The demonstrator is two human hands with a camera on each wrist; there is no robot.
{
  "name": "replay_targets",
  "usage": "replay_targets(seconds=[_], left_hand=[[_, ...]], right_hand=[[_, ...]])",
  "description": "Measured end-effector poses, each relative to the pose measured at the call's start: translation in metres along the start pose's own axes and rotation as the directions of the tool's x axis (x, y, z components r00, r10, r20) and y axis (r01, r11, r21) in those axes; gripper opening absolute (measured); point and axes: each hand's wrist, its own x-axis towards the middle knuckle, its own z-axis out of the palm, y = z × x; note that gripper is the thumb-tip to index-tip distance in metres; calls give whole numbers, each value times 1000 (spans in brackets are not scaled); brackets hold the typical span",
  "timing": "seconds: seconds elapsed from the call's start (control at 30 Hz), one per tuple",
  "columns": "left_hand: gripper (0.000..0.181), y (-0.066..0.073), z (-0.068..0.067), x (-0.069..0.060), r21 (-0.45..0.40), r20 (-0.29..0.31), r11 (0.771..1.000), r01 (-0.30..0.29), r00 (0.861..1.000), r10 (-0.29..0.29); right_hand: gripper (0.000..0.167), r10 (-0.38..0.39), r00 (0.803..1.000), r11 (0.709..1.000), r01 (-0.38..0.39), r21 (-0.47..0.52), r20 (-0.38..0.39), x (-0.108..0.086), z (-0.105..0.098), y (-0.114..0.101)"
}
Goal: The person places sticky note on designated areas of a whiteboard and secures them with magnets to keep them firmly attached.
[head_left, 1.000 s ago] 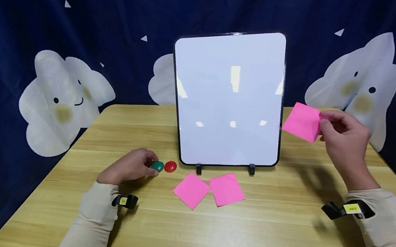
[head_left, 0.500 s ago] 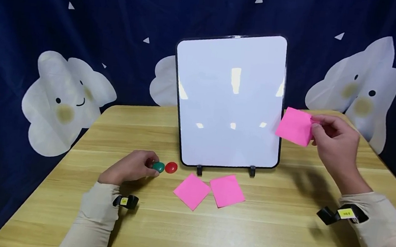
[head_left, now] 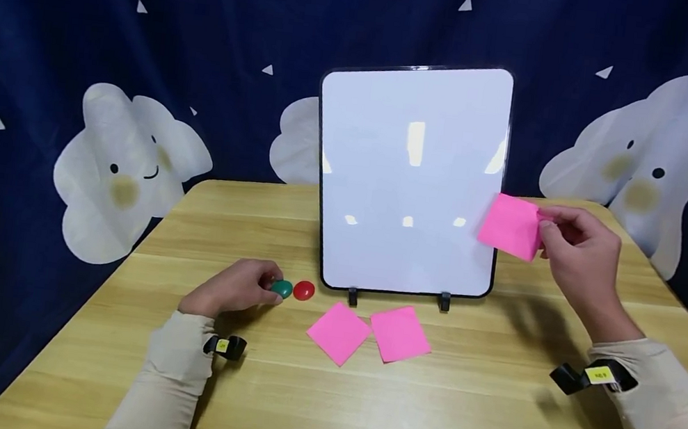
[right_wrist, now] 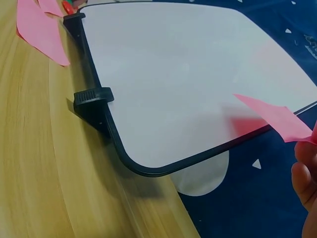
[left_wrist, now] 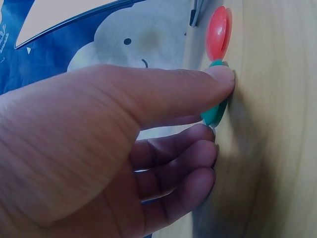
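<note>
Head, right of frame: pinching square pink note in right hand, just brought left across edge of whiteboard, so nearer its glossy face. Left wrist, upper right: gripping smooth green disc in left hand, beside red disc, on wood-grain desk. Right wrist, far right: holding pink note bent, papery, probably not touching whiteboard; hand mostly cropped.

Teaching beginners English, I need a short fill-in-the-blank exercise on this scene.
The right hand holds a note coloured ____.
Next to the red disc, the left hand holds a disc coloured ____.
The notes lying on the table in front of the whiteboard number ____.

Missing words: pink; green; two.
</note>
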Motion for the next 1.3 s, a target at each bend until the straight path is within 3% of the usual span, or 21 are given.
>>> replay_targets(seconds=[0.23, 0.43, 0.7, 1.3], left_hand=[[21, 1, 1, -1, -16, -5, 1000, -1, 1000, 1], [21, 1, 2, -1, -19, -5, 1000, 0, 1000, -1], [22, 1, 2, 2, -4, -7, 1000, 3, 1000, -3], [21, -2, 3, 2, -15, -5, 1000, -5, 1000, 4]], right_hand=[[19, -27, 999, 999, 27, 18, 33, 5, 8, 5], [20, -66, 995, 997, 68, -24, 72, 16, 10, 0], [22, -40, 990, 998, 47, -49, 132, 30, 16, -4], [20, -50, 968, 962, 113, -248, 245, 41, 23, -12]])
